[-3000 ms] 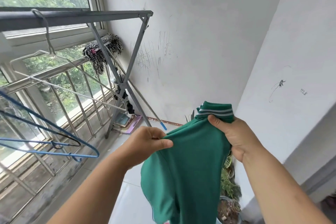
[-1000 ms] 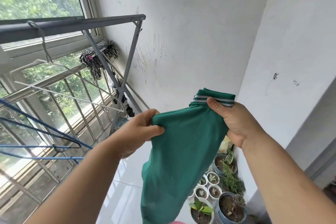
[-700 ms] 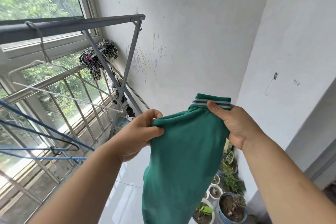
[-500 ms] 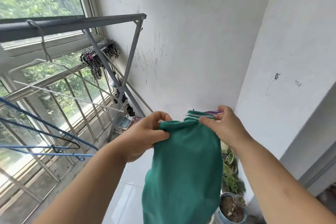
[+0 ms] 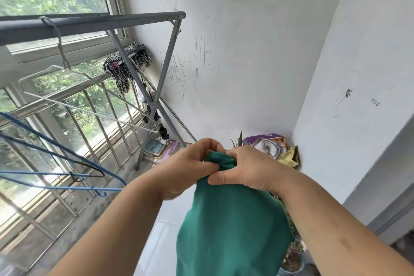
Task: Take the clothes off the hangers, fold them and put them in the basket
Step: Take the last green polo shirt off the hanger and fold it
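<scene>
Head view: left hand [image 5: 188,168] and right hand [image 5: 246,171] meet, both pinching the top edge of the green garment [image 5: 228,231] in mid-air. Its long axis hangs straight down beneath them, equally near both. No basket visible; empty hangers [image 5: 87,101] at left.

Two hands [image 5: 186,170] [image 5: 246,170], one green garment [image 5: 228,231], three empty hangers [image 5: 85,98] [image 5: 56,148] [image 5: 67,187].

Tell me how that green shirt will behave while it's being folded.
Probably floppy: the green shirt hangs limp below the left hand and right hand. Likely light, since fingertip pinches hold it. It bunches at the top, so folds may slip.
</scene>
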Action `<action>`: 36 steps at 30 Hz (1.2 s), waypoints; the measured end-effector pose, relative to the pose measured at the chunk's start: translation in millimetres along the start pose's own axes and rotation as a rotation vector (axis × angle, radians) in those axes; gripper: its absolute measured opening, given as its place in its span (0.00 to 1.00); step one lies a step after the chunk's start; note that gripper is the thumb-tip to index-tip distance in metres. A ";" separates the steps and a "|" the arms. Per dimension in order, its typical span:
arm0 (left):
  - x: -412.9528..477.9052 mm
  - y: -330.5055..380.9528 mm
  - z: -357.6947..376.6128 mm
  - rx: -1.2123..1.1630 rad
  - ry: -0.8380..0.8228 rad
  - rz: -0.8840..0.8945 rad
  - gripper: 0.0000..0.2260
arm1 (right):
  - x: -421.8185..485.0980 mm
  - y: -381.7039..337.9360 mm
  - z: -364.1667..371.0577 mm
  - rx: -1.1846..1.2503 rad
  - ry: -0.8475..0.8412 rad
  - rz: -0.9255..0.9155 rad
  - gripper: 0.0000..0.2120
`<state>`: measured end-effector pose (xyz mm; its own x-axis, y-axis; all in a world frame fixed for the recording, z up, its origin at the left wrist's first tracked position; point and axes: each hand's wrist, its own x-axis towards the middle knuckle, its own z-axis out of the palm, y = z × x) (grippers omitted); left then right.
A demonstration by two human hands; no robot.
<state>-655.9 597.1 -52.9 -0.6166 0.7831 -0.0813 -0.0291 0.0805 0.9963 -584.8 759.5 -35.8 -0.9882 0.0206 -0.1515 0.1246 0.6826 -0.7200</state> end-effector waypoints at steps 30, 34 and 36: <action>6.3 -43.4 0.1 -0.118 0.052 -0.109 0.18 | 4.3 24.0 -25.6 0.327 0.274 0.066 0.17; 6.1 -48.0 1.8 -0.173 0.147 -0.128 0.15 | 5.8 69.3 -7.6 0.380 0.305 0.251 0.39; 5.8 -52.5 1.2 -0.192 0.211 -0.147 0.17 | 4.8 95.7 9.2 0.428 0.203 0.440 0.50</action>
<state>-657.0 598.2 -105.7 -0.7435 0.6251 -0.2374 -0.2658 0.0495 0.9628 -576.8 818.2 -111.7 -0.8285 0.3983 -0.3937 0.5051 0.2281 -0.8323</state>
